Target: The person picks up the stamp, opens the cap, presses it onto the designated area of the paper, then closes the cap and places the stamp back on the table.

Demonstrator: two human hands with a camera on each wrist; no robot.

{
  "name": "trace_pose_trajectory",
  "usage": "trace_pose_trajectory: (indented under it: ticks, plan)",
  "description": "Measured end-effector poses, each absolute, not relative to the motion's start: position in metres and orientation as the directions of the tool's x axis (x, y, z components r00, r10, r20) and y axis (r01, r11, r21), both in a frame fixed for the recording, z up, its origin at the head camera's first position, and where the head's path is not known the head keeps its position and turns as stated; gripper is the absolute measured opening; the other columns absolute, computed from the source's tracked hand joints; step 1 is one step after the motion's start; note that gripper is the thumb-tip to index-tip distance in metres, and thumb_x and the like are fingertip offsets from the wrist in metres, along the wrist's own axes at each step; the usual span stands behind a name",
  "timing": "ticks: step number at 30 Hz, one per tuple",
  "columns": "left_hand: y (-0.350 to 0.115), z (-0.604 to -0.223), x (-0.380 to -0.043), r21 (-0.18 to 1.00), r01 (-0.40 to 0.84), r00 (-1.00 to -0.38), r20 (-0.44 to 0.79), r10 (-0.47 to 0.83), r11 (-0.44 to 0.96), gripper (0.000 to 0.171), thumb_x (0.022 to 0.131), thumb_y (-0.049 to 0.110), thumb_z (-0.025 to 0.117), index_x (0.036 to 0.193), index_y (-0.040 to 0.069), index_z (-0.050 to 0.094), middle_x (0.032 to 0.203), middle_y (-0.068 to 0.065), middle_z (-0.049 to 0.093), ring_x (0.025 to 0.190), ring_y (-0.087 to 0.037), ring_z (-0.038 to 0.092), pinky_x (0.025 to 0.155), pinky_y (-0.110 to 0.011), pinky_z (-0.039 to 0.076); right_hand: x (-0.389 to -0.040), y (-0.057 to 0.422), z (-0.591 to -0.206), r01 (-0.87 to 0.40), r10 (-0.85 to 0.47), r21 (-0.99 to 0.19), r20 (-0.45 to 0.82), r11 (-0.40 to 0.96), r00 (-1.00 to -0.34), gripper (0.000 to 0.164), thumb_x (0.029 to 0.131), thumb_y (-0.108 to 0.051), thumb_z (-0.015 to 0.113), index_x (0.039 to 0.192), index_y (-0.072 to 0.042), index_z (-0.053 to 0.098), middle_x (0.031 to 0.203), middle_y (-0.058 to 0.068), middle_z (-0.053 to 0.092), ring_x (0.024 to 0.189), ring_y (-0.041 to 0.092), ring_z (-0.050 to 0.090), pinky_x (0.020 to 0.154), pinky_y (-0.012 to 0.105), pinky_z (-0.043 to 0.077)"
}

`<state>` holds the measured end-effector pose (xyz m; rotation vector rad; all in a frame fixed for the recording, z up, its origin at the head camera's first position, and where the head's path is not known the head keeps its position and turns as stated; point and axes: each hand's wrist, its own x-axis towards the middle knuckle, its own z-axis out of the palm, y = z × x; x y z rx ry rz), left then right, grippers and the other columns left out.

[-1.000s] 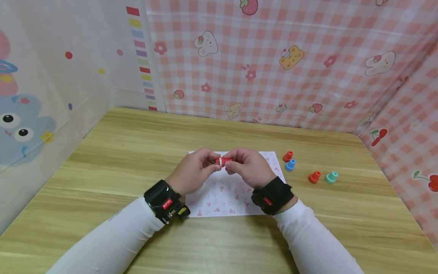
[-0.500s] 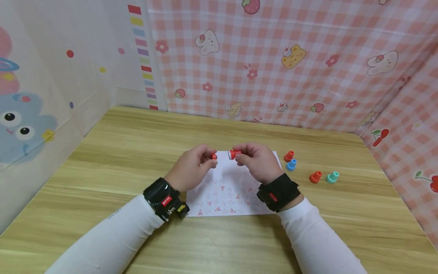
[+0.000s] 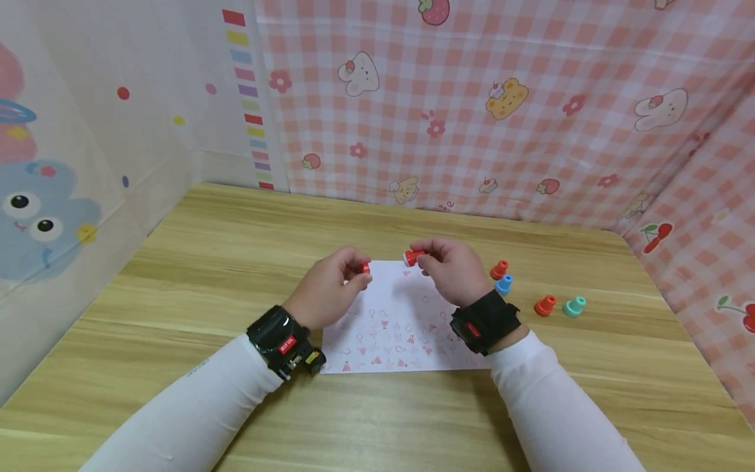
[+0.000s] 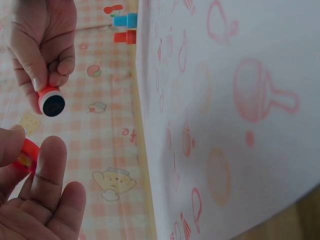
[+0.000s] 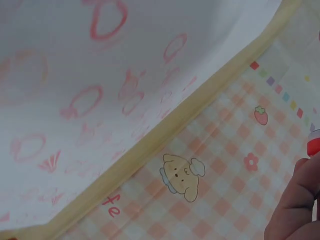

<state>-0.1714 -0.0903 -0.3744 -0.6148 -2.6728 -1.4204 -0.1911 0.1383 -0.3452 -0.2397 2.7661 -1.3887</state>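
Note:
Between thumb and fingers, my right hand [image 3: 457, 272] pinches a red stamp [image 3: 412, 257] with a white rim above the paper's far edge. Its round dark printing face [image 4: 53, 106] shows in the left wrist view. My left hand [image 3: 327, 292] pinches a small red cap [image 3: 366, 268] near the paper's far left corner; the cap looks hollow in the left wrist view. A gap separates the two hands. Below them lies a white sheet of paper [image 3: 377, 334] covered with red prints of rackets and shuttlecocks. In the right wrist view only part of the stamp [image 5: 314, 145] shows.
Right of the paper stand a red stamp [image 3: 499, 269], a blue stamp [image 3: 504, 284], another red stamp [image 3: 545, 305] and a green stamp [image 3: 575, 306]. The wooden table [image 3: 236, 229] ends at a checked pink cloth [image 3: 383, 131] behind.
The hands were together on the red stamp; the cap has come off it. My right hand has moved right and away with the stamp, while the left keeps the cap.

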Motion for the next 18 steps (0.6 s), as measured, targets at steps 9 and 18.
trace_pose_trajectory:
  ticks: [9, 18]
  plan:
    - [-0.092, -0.375, -0.172, 0.779, 0.382, -0.914, 0.240, 0.326, 0.497, 0.017, 0.091, 0.020, 0.062, 0.106, 0.018, 0.056, 0.087, 0.007, 0.059, 0.076, -0.008, 0.054, 0.068, -0.033, 0.049, -0.202, 0.139, -0.344, -0.178, -0.206, -0.706, 0.047, 0.686, -0.978, 0.014, 0.090, -0.016, 0.063, 0.104, -0.016, 0.066, 0.088, 0.000, 0.065, 0.074, 0.021, 0.053, 0.064, 0.035, 0.046]
    - [-0.092, -0.375, -0.172, 0.782, 0.385, -0.913, 0.245, 0.326, 0.491, 0.018, 0.091, 0.018, 0.063, 0.106, 0.017, 0.056, 0.086, 0.007, 0.060, 0.075, -0.008, 0.054, 0.066, -0.033, 0.049, -0.211, 0.136, -0.341, -0.182, -0.249, -0.619, -0.023, 0.764, -0.968, 0.016, 0.090, -0.015, 0.062, 0.106, -0.014, 0.067, 0.089, 0.001, 0.064, 0.075, 0.022, 0.053, 0.064, 0.035, 0.047]
